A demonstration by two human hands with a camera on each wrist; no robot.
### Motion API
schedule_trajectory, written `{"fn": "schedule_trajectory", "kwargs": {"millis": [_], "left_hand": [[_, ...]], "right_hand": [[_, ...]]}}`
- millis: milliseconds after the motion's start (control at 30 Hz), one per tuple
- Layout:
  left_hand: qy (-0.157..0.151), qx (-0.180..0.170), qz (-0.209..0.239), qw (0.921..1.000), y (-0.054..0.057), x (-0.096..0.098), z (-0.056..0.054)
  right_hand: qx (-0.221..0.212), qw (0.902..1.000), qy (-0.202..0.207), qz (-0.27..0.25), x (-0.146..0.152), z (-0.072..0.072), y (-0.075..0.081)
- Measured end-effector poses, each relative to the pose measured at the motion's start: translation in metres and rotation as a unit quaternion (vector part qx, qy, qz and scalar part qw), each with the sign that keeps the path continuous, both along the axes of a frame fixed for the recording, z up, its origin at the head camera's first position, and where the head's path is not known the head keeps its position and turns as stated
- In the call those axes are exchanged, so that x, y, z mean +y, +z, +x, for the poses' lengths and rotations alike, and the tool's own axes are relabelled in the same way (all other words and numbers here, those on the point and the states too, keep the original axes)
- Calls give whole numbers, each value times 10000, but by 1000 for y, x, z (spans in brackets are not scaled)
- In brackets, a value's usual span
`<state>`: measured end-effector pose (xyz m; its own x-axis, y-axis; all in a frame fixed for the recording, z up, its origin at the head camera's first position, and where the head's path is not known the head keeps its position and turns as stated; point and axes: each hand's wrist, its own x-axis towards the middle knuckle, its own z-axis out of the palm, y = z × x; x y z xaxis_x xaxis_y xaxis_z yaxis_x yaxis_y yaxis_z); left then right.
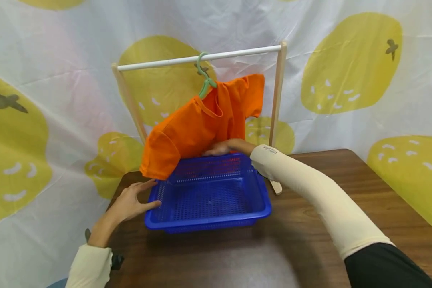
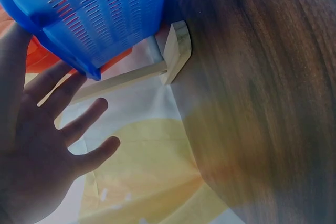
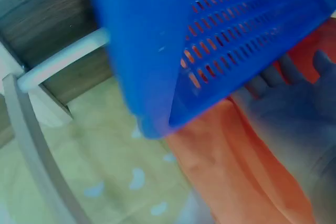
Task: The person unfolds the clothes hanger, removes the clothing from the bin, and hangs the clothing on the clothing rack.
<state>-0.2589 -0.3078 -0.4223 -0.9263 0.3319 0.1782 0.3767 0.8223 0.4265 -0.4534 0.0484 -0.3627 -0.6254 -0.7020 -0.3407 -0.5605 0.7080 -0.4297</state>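
A blue perforated plastic basket [image 1: 208,196] sits before the clothes rack, with nothing seen inside it. My left hand [image 1: 131,202] is at its left rim, thumb and forefinger spread wide; in the left wrist view the fingers [image 2: 63,93] are splayed and some meet the rim. Reaching over to the far rim, my right hand [image 1: 219,148] lies between basket and shirt; the right wrist view has its fingers [image 3: 289,69] fairly straight behind the rim. The orange T-shirt [image 1: 201,124] hangs askew on a green hanger [image 1: 206,83], its left sleeve drooping over the basket's back-left corner.
The rack has a white crossbar [image 1: 158,63] and wooden posts [image 1: 278,92]; one wooden foot [image 1: 276,187] shows to the basket's right. All stands on a brown wooden table [image 1: 230,256]. Behind hangs a white curtain [image 1: 338,132] with yellow fruit prints.
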Motion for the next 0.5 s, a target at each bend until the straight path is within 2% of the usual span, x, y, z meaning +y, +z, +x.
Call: {"fn": "schedule_trajectory", "kwargs": {"millis": [133, 233, 367, 433, 500], "left_hand": [[-74, -32, 15, 10000, -1, 0, -3], [-105, -11, 5, 9999, -2, -2, -7], [-103, 97, 65, 9999, 0, -7, -12], [-85, 233, 122, 9996, 5, -11, -13], [-31, 499, 122, 9987, 10, -15, -13]], "right_hand": [[783, 9964, 273, -150, 14, 23, 13], [972, 9947, 138, -315, 30, 41, 26], [1109, 9907, -100, -777, 58, 65, 44], [1378, 9847, -221, -1043, 74, 77, 50], [1854, 9745, -401, -1196, 89, 89, 53]]}}
